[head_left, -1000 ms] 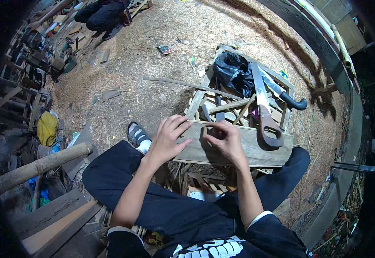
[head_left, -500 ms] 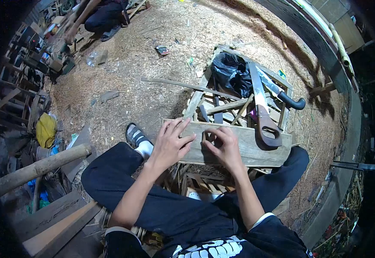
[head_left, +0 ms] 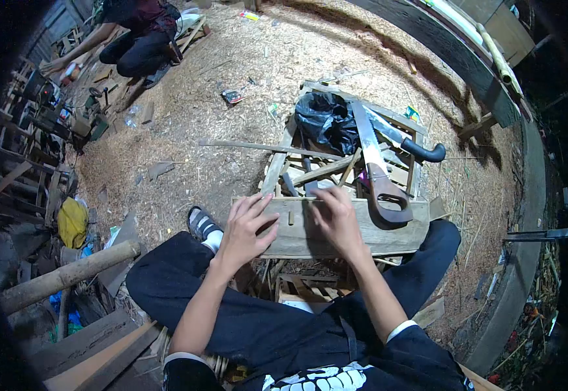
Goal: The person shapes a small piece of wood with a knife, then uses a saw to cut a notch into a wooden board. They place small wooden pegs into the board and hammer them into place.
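Note:
A small wooden peg-like piece [head_left: 290, 217] rests on the flat wooden board [head_left: 388, 240] in front of me, between my two hands. My left hand [head_left: 250, 225] is over the board's left part, fingers spread and holding nothing. To the right of the small piece, my right hand [head_left: 337, 220] hovers close above the board with thumb and fingers apart. A handsaw [head_left: 388, 195] with a brown wooden handle lies across the board's right part, its blade pointing away. Beside it is a second bladed tool with a black curved handle [head_left: 424, 150].
Beyond the board, a wooden frame [head_left: 277, 159] holds loose sticks and a black plastic bag [head_left: 326, 120]. A round pole [head_left: 69, 277] and planks [head_left: 82, 339] are at the left. Another person [head_left: 142, 49] crouches at the far left on the shavings-covered ground.
My right hand has let go of the small wooden piece, which now rests on the board. Both hands have drawn slightly apart from it. The view has shifted a little.

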`<state>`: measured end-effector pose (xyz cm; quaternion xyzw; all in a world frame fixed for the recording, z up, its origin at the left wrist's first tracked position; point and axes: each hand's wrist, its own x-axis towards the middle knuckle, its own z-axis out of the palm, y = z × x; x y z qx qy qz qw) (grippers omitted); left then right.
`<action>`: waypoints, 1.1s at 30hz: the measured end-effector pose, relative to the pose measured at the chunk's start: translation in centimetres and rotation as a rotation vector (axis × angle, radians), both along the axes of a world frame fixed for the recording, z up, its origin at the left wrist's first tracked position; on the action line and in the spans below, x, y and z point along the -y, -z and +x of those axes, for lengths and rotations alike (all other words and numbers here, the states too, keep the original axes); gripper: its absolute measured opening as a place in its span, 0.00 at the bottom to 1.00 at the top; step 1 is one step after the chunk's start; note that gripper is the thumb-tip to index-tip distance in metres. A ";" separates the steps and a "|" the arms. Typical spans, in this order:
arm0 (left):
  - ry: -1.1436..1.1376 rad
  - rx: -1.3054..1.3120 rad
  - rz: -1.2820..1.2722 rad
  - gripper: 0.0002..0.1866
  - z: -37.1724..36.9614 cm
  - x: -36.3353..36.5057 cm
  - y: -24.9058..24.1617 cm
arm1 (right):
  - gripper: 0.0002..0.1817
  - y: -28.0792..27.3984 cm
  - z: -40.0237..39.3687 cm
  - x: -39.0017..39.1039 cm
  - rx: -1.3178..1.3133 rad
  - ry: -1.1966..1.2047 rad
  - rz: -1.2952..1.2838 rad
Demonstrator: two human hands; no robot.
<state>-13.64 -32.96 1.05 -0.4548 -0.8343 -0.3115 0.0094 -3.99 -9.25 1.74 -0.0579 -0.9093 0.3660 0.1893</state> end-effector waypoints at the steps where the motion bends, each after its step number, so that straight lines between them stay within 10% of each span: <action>1: -0.052 0.111 0.048 0.18 -0.2 -0.1 0.0 | 0.20 0.3 -1.2 -0.8 -0.067 0.024 0.102; 9: -0.098 0.087 -0.064 0.31 -0.8 0.8 1.1 | 0.16 2.2 -7.1 -3.0 0.115 -0.156 0.545; 33: -0.050 0.028 -0.008 0.29 0.8 -1.7 1.3 | 0.18 0.3 -8.0 -3.2 -0.050 -0.153 0.320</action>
